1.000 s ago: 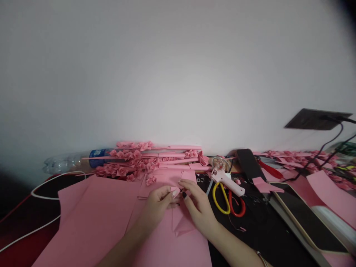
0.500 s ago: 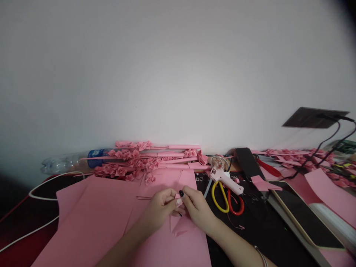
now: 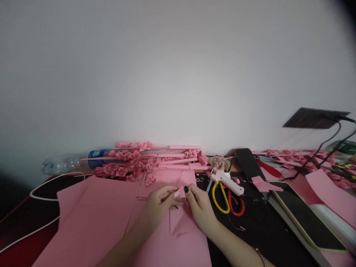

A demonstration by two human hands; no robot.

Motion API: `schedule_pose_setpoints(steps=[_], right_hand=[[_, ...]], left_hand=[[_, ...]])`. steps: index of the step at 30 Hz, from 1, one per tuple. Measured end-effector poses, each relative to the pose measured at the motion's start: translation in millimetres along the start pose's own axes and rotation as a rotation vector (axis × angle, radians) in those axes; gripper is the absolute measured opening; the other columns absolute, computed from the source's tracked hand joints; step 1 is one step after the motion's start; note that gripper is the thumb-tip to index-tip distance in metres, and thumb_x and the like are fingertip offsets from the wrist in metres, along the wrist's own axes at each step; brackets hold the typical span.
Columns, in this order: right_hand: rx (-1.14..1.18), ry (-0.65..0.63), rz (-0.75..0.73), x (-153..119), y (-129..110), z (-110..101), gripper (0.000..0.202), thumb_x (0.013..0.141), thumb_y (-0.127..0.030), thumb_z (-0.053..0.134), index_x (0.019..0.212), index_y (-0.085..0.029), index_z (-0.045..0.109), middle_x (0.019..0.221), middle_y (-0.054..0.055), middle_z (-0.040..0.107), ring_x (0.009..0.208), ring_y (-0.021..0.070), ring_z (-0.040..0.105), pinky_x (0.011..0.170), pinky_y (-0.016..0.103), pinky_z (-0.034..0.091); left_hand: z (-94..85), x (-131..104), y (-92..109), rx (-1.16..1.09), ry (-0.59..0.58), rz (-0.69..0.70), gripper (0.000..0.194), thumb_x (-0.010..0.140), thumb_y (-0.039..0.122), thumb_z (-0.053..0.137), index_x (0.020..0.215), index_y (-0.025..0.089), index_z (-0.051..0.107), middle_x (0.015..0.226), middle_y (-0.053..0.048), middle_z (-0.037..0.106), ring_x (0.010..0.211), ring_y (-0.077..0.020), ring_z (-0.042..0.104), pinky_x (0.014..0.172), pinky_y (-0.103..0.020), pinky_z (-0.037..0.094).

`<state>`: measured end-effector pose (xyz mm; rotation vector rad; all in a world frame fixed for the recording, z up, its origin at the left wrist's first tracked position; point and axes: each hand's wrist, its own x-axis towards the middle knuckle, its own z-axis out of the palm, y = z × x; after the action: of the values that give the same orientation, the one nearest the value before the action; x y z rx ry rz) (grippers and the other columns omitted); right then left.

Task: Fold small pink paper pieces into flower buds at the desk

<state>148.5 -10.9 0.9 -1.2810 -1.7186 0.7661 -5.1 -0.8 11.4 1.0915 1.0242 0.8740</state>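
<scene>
Between my two hands is a small folded piece of pink paper point(image 3: 180, 193). My left hand point(image 3: 161, 202) pinches its left side between thumb and fingers. On the right side, my right hand point(image 3: 198, 205) grips it with thumb and forefinger. Both hands are held above large pink paper sheets point(image 3: 100, 215). Below them lies a smaller folded pink paper point(image 3: 183, 224). A finished pink paper rose point(image 3: 150, 179) rests on the sheets just beyond my left hand. Part of the held piece is hidden by my fingers.
Pink paper roses on stems point(image 3: 133, 163) lie along the wall beside a plastic bottle point(image 3: 65, 163). To the right are a glue gun point(image 3: 226, 180), scissors with yellow and red handles point(image 3: 221, 198), a dark phone point(image 3: 247, 163) and a larger device point(image 3: 308, 215). A white cable point(image 3: 41, 196) curves at left.
My hands have moved slightly apart, and more of the small folded paper shows between them. My right thumb has shifted a little right and up.
</scene>
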Motion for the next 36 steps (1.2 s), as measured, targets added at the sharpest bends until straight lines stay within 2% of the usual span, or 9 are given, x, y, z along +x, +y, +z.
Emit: schedule_pose_setpoints(steps=[3,6,11,14,23,28,36], right_hand=[[-0.03,-0.007,-0.016,-0.7,-2.7,0.1,0.029,0.091,-0.027,0.037,0.064,-0.019,0.038,0.058,-0.004,0.038,0.054,0.0099,0.036,0.051,0.022,0.028],[-0.039,-0.024,-0.042,-1.4,-4.4,0.5,0.024,0.09,-0.023,0.039,0.066,-0.018,0.041,0.059,-0.004,0.041,0.055,0.0103,0.038,0.053,0.022,0.03],[-0.058,-0.015,-0.061,-2.2,-4.5,0.6,0.022,0.087,-0.017,0.042,0.065,-0.018,0.043,0.059,-0.004,0.044,0.054,0.0098,0.039,0.052,0.021,0.031],[-0.052,-0.013,-0.06,-2.3,-5.0,0.5,0.023,0.087,-0.019,0.042,0.064,-0.018,0.043,0.058,-0.004,0.043,0.054,0.0098,0.039,0.052,0.021,0.031],[-0.054,-0.026,-0.062,-2.1,-5.5,0.9,0.024,0.088,-0.021,0.042,0.064,-0.018,0.042,0.058,-0.003,0.044,0.054,0.0101,0.04,0.053,0.021,0.031],[-0.055,-0.01,-0.076,-2.1,-4.7,1.1,0.023,0.086,-0.018,0.043,0.063,-0.018,0.045,0.057,-0.004,0.045,0.053,0.0098,0.041,0.052,0.021,0.032],[-0.046,-0.03,-0.05,-1.8,-5.6,0.8,0.023,0.086,-0.019,0.042,0.063,-0.018,0.042,0.057,-0.003,0.044,0.053,0.0098,0.04,0.052,0.02,0.031]], left_hand=[[-1.6,0.8,-1.9,0.069,0.087,0.091,0.026,0.074,0.033,0.059,0.092,0.015,0.066,0.088,-0.006,0.072,0.08,-0.0217,0.068,0.077,-0.034,0.054],[-3.2,0.3,-3.5,0.153,0.102,0.141,0.028,0.076,0.035,0.058,0.095,0.018,0.069,0.096,-0.005,0.071,0.084,-0.0225,0.067,0.076,-0.035,0.055],[-3.2,-3.0,0.6,0.294,0.17,0.212,0.024,0.074,0.03,0.061,0.094,0.023,0.072,0.098,-0.003,0.071,0.091,-0.0238,0.066,0.082,-0.035,0.052],[-2.7,-4.3,2.8,0.353,0.206,0.245,0.023,0.073,0.029,0.062,0.092,0.024,0.072,0.097,-0.003,0.071,0.089,-0.0239,0.066,0.08,-0.033,0.052],[-4.0,-5.3,-3.2,0.466,0.212,0.334,0.029,0.075,0.029,0.06,0.102,0.024,0.069,0.092,-0.003,0.073,0.078,-0.0231,0.067,0.07,-0.031,0.054],[-3.3,-6.0,-2.1,0.425,0.216,0.371,0.027,0.074,0.027,0.06,0.099,0.023,0.07,0.097,-0.004,0.072,0.082,-0.0244,0.067,0.072,-0.031,0.054],[-4.8,-5.3,-5.6,0.516,0.216,0.446,0.026,0.076,0.027,0.058,0.1,0.025,0.069,0.097,-0.004,0.071,0.083,-0.0222,0.066,0.078,-0.031,0.051]])
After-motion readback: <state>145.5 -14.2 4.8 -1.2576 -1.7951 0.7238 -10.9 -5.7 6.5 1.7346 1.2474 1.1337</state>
